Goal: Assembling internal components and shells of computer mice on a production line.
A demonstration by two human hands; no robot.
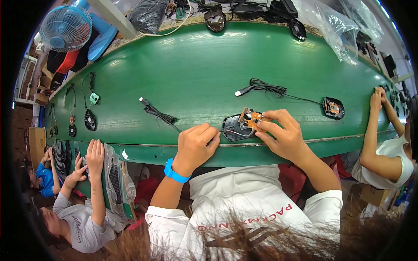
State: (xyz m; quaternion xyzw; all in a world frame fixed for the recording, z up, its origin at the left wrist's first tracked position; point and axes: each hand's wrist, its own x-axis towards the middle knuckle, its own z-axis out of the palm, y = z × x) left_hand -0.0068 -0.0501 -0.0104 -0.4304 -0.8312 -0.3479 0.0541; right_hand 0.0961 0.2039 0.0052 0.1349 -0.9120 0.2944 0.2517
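Observation:
Near the belt's front edge lies an opened black mouse shell (235,132), with thin wires across it. An orange circuit board (251,119) is tilted above its right part, pinched between the thumb and fingers of my right hand (282,132). My left hand (196,145), with a blue wristband (175,172), is closed at the shell's left edge, fingers curled over the mouse cable. That cable (159,114) runs out from behind the hand to a USB plug lying up and left. What the left fingertips press on is partly hidden.
On the green belt (174,65), another opened mouse (333,108) with a coiled cable lies right, and several mice with cables lie left. A shelf with mice (215,19) and plastic bags (331,26) runs along the back. Co-workers sit left and right; a blue fan (65,28) stands far left.

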